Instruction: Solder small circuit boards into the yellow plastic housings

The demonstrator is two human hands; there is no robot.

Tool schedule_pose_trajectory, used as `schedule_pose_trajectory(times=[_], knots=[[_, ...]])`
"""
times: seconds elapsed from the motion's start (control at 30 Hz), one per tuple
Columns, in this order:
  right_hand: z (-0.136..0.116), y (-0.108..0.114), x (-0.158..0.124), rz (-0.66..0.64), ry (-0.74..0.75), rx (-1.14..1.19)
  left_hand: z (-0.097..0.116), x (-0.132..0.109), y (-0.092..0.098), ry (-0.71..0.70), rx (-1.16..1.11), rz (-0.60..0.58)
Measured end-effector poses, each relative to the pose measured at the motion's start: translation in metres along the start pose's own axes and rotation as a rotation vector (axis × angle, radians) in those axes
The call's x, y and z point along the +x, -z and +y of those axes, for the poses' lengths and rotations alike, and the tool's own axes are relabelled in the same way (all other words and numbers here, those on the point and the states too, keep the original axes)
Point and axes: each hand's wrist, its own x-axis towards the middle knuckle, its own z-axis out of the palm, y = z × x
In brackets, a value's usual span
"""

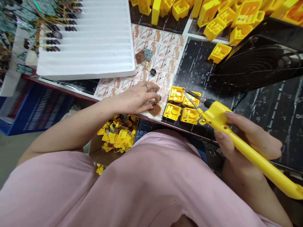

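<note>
Left hand (134, 101) is bunched narrow over a brown circuit board (155, 109) near the tabletop's front edge, with 1 ring (146, 87) on a finger. Can't tell if it's really gripping anything. Right hand (248, 138) is wrapped firmly around 1 yellow electric screwdriver (220, 118), its metal tip (190, 99) right over 4 yellow plastic housings (175, 94) sitting 2 by 2 on a black mat (208, 63). So the work in hand looks like driver over housings, board under the left fingers. Toward the back edge there are 2 loose small boards (144, 55) and 1 round black part (153, 72). Past the front edge, 1 cardboard box (97, 148) holds yellow parts, too jumbled to count.
</note>
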Motion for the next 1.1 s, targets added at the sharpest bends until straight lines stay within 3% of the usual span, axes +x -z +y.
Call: schedule_pose_trajectory(times=[0.13, 0.4, 0.5, 0.6, 0.73, 0.87, 0.97, 1.1], knots=[[-0.001, -0.005, 0.006, 0.053, 0.081, 0.024, 0.004, -0.004, -0.001, -0.052, 0.023, 0.056], [0.001, -0.009, 0.01, 0.038, 0.15, 0.042, 0.017, 0.01, 0.01, -0.093, 0.168, -0.026], [0.0, -0.009, 0.012, 0.042, 0.14, 0.037, 0.017, 0.01, 0.006, -0.063, 0.201, 0.103], [0.001, -0.009, 0.014, 0.047, 0.16, 0.057, 0.013, 0.001, -0.01, -0.016, 0.187, 0.292], [0.006, -0.007, 0.013, 0.037, 0.179, 0.06, 0.008, -0.028, -0.034, -0.029, 0.101, 0.381], [0.013, -0.008, 0.01, 0.08, 0.135, 0.077, 0.011, -0.048, -0.038, 0.252, -0.02, 0.534], [0.013, -0.011, 0.011, 0.088, 0.131, 0.119, 0.018, -0.04, -0.035, 0.394, 0.042, 0.523], [0.006, -0.011, 0.01, 0.094, 0.093, 0.155, 0.029, -0.011, -0.034, 0.332, 0.024, 0.514]])
